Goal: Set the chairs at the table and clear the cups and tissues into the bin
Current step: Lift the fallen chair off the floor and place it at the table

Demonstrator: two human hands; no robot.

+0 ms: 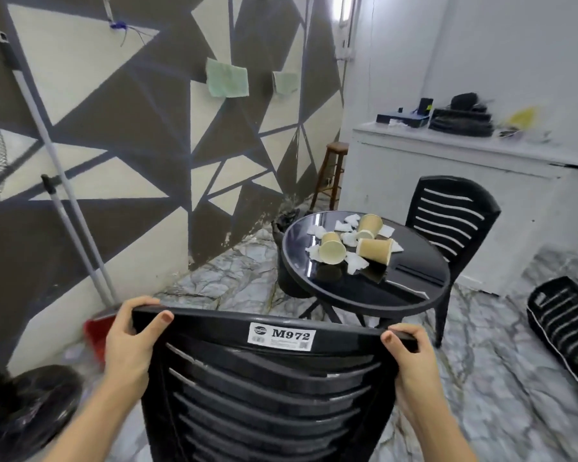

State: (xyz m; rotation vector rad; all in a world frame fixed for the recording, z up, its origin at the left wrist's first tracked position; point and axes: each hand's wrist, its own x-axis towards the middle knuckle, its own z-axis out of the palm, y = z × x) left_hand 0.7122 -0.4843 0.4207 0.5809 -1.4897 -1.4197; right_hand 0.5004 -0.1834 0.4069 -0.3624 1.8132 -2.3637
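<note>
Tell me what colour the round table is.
Glossy black, seen clearly in the head view: round table.

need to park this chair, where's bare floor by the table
Bare marble floor lies between the patterned wall and the round table. The table's far right is taken by a chair; another chair lies on the floor at right.

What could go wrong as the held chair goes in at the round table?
1. Both hands, left hand and right hand, grip only the top rail of the black chair; its unseen legs may clip the table.
2. A knock could roll the three tipped paper cups off the glossy top.
3. The mop poles leaning on the wall to the left might get knocked over.
</note>
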